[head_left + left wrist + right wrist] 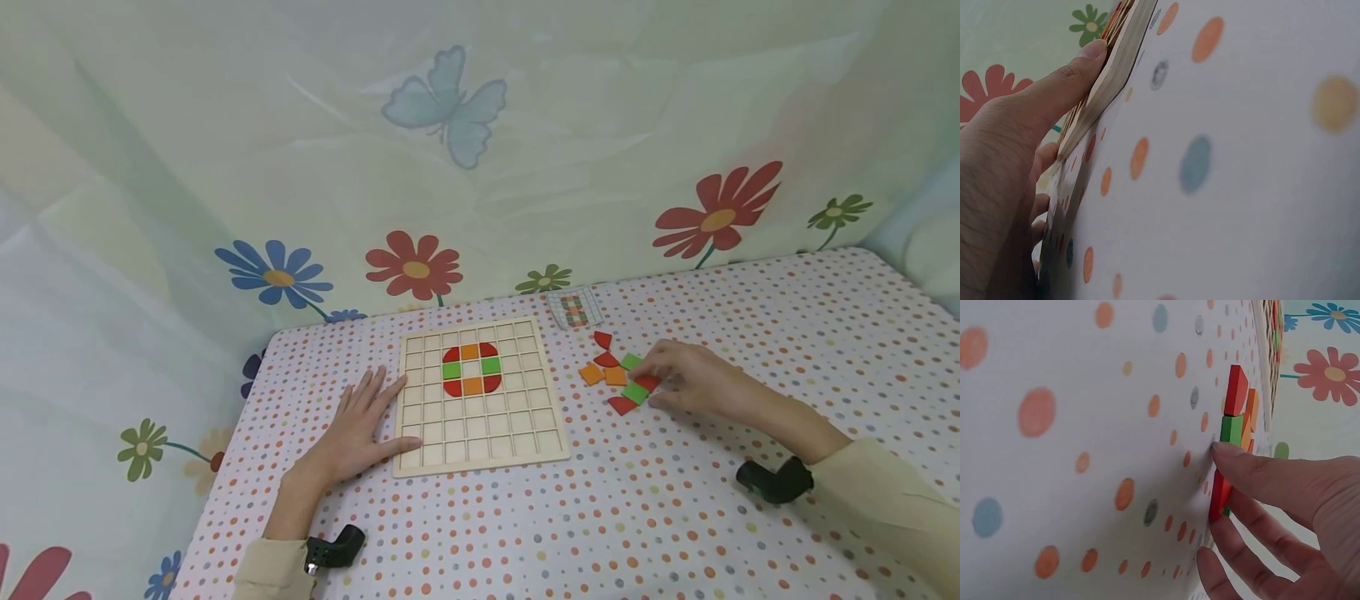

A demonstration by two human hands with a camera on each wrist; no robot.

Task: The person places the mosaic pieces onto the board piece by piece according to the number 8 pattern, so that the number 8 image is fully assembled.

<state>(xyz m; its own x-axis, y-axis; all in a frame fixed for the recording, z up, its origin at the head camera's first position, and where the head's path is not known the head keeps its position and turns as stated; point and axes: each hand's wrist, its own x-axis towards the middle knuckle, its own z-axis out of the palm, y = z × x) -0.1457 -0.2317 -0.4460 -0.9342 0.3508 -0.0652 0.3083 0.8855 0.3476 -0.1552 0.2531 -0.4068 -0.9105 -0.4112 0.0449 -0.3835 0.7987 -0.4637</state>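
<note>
A square wooden grid board (510, 426) lies on the table with a ring of red, orange and green tiles (490, 366) around one bare cell. My left hand (358, 437) lies spread at its left side, with the thumb (1088, 53) on the rim and a forefinger tip at the edge. Right of the board, my right hand (693, 379) is bent over a loose pile, thumb and fingers around a red tile (1218, 495). Beside it lie green tiles (635, 393), orange tiles (614, 377) and red rounded tiles (621, 405).
A small printed pattern card (575, 308) lies behind the pile, near the wall. The dotted cloth (480, 533) covers the table, and a flowered curtain (570, 167) rises behind it. Each wrist carries a black device (775, 481).
</note>
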